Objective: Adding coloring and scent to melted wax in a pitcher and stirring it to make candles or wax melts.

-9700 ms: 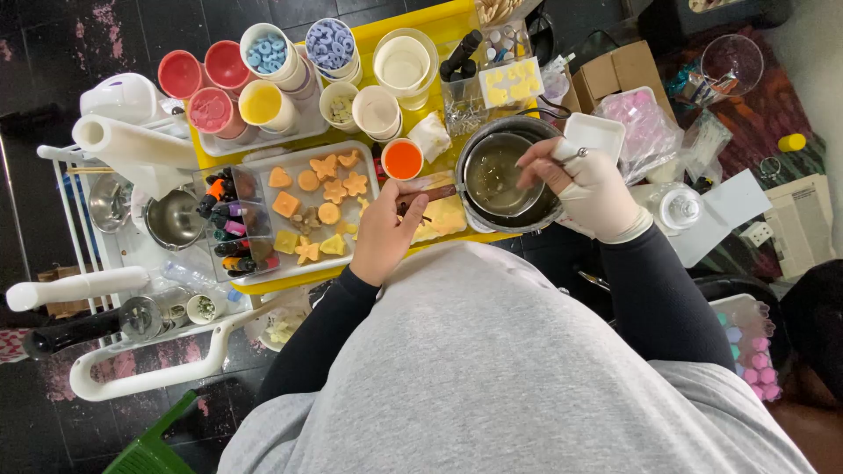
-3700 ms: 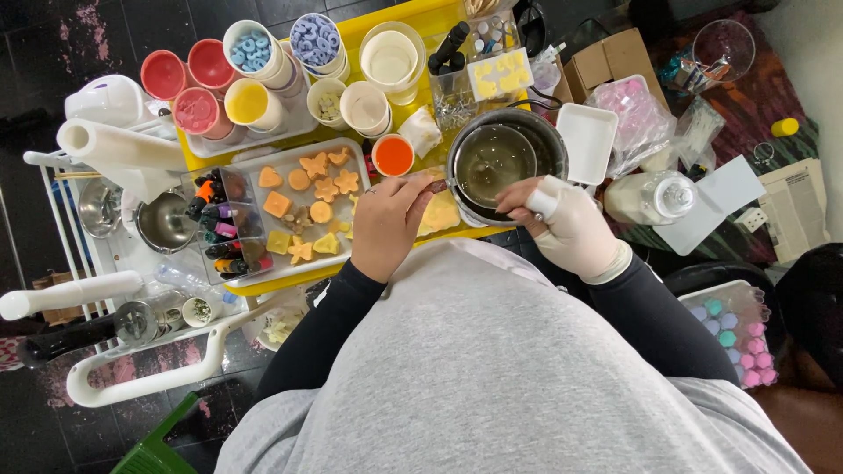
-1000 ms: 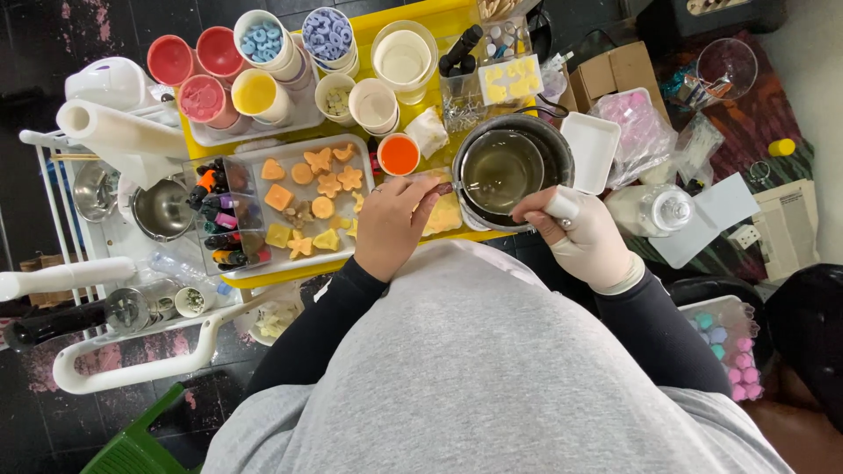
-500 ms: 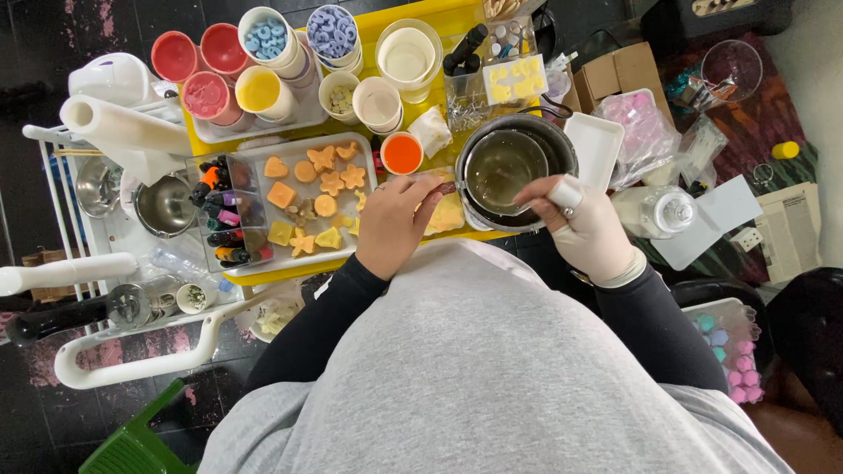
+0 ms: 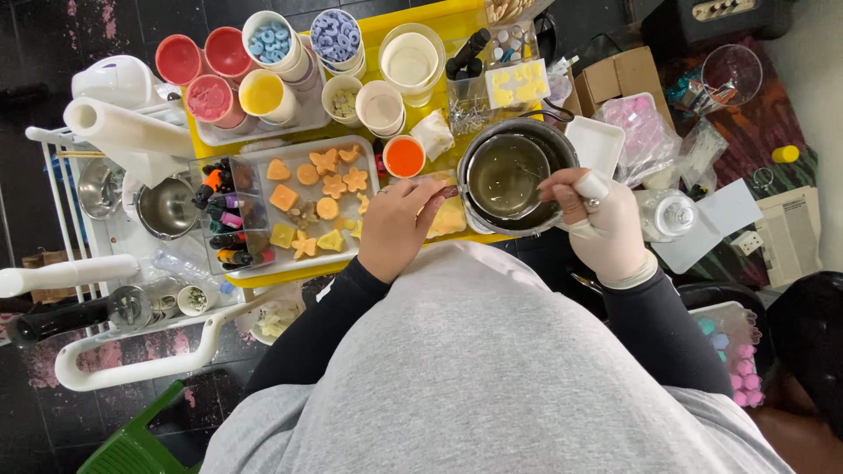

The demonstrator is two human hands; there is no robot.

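A metal pot point(image 5: 509, 175) of clear yellowish liquid stands at the right end of the yellow table point(image 5: 386, 39). My right hand point(image 5: 601, 224), in a white glove, is at the pot's right rim, its fingers pinched on a thin stirring stick that is hard to make out. My bare left hand point(image 5: 399, 228) rests on the table just left of the pot. Its fingertips lie on a pale yellow mould point(image 5: 452, 218) and reach the pot's left edge. A clear tray point(image 5: 303, 197) of orange and yellow shaped pieces lies left of that hand.
Cups of red, yellow, blue and white material point(image 5: 263, 61) line the back of the table. A small orange cup point(image 5: 405, 156) stands behind my left hand. A white trolley point(image 5: 123, 254) with metal bowls and a paper roll is at the left; boxes and bags crowd the right.
Over the last second my right hand has shifted from the pot's near rim up to its right rim. My left hand has stayed in place beside the pot.
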